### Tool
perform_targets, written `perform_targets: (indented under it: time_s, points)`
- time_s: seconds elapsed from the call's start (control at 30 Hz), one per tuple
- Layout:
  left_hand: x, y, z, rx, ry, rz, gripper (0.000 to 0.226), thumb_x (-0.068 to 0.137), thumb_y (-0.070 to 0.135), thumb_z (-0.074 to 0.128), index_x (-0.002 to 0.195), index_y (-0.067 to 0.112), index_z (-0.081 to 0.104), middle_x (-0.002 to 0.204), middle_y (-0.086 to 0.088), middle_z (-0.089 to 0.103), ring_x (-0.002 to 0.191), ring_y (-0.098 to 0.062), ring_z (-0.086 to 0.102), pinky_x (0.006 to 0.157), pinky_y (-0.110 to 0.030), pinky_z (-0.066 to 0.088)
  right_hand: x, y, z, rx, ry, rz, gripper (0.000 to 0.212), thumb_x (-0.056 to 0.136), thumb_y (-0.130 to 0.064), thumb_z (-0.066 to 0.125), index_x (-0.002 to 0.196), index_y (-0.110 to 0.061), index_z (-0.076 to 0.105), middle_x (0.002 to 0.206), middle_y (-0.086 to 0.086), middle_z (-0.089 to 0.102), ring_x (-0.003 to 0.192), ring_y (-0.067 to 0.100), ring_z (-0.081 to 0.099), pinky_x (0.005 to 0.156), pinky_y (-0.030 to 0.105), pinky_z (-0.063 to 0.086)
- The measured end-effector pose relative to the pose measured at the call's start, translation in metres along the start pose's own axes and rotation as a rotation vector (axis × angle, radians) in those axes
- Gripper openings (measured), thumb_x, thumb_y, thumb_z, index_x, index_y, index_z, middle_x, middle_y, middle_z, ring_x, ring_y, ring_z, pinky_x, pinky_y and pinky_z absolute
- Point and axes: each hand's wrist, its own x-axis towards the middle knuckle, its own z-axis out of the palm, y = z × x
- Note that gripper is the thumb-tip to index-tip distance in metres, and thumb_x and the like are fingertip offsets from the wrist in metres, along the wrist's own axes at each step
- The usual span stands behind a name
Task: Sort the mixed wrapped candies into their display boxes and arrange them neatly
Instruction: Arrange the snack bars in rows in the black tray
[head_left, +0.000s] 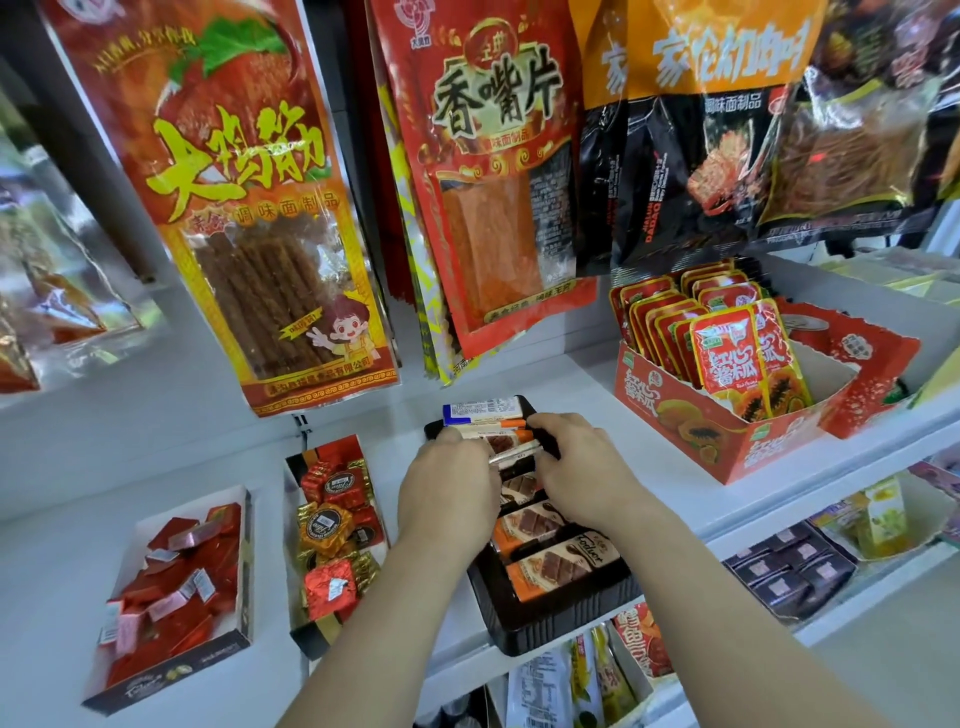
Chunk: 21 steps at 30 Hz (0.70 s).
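Observation:
A long black display box (566, 626) lies on the white shelf and holds orange-and-brown wrapped candy bars (550, 566) in a row. My left hand (447, 486) and my right hand (582, 467) are both over the box's far half, fingers curled round one wrapped bar (511, 448) between them. A bar with a blue-and-white back (483, 410) stands at the box's far end. To the left sits a narrow box of red and gold foil candies (332, 525). Further left is a white box of red wrapped candies (171, 582).
Large snack bags (249, 208) hang above the shelf, close over the boxes. A red carton of papaya snack packets (727, 374) stands at the right. Below the shelf edge (779, 514), lower shelves hold more packets (789, 571).

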Motion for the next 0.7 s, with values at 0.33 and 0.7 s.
perform_targets:
  time_s: [0.33, 0.7]
  points:
    - [0.011, -0.016, -0.006, -0.025, 0.093, -0.003, 0.037, 0.096, 0.019, 0.051, 0.132, 0.026, 0.053, 0.12, 0.0, 0.058, 0.111, -0.022, 0.053, 0.085, -0.035, 0.047, 0.022, -0.005, 0.008, -0.117, 0.039, 0.07, 0.026, 0.091, -0.027, 0.054, 0.115, -0.029, 0.062, 0.116, 0.004, 0.045, 0.107, 0.03, 0.049, 0.089, 0.043, 0.049]
    - [0.013, -0.013, -0.018, -0.425, 0.253, -0.015, 0.02, 0.096, 0.025, 0.055, 0.116, 0.025, 0.054, 0.096, 0.005, 0.066, 0.085, -0.018, 0.064, 0.071, -0.039, 0.053, 0.022, 0.003, -0.023, 0.434, 0.029, 0.006, 0.009, 0.086, -0.013, 0.068, 0.084, -0.02, 0.073, 0.082, 0.003, 0.073, 0.083, 0.025, 0.068, 0.083, 0.044, 0.054]
